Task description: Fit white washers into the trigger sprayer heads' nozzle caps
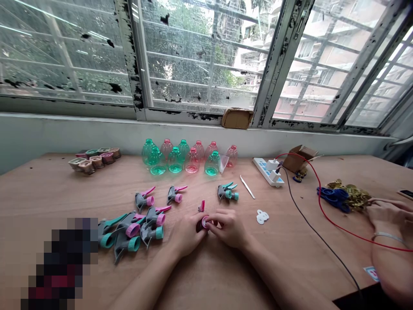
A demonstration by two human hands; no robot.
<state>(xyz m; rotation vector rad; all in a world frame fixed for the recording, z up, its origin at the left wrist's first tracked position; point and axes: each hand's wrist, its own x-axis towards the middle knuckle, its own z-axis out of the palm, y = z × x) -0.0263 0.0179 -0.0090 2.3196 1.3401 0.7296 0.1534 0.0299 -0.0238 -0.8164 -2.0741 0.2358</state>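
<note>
My left hand [186, 232] is closed around a grey trigger spray head with a pink lever [201, 206]; its pink collar [204, 221] faces me. Thumb and fingers of my right hand [228, 227] are pinched together at the collar's opening, where something whitish shows. Whatever those fingertips hold is hidden. To the right lie several thin white washers [262, 216]. On the left is a pile of grey spray heads [124, 239] with pink or teal collars. Two pink ones [174, 196] rest behind it, and teal ones [227, 192] lie past my right hand.
Green and pink clear bottles [175, 161] stand along the back. A slim white tool [247, 187] lies near a power strip [267, 172], whose red cable [318, 183] crosses the table. At right, another person's hands [389, 211] are beside gold and blue pieces [346, 196].
</note>
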